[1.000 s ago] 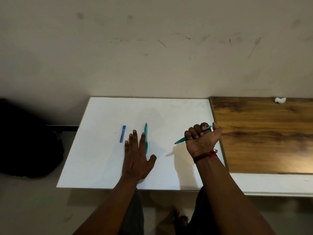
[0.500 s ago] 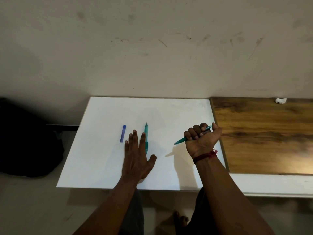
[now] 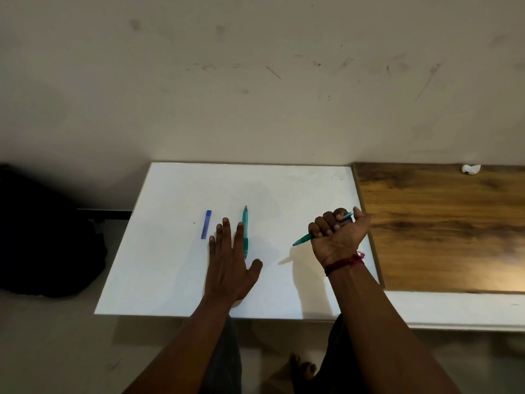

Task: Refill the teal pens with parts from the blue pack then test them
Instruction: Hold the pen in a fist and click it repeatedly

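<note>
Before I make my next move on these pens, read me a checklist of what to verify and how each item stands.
1. Right hand grips a teal pen in a fist: ok.
2. Left hand free, flat on the white table: ok.
3. Second teal pen within reach, beside the left fingers: ok.
4. Blue pack on the table, left of the left hand: ok.
5. Blue pack opened: cannot tell.
6. Teal pen in the right hand already refilled: cannot tell.
</note>
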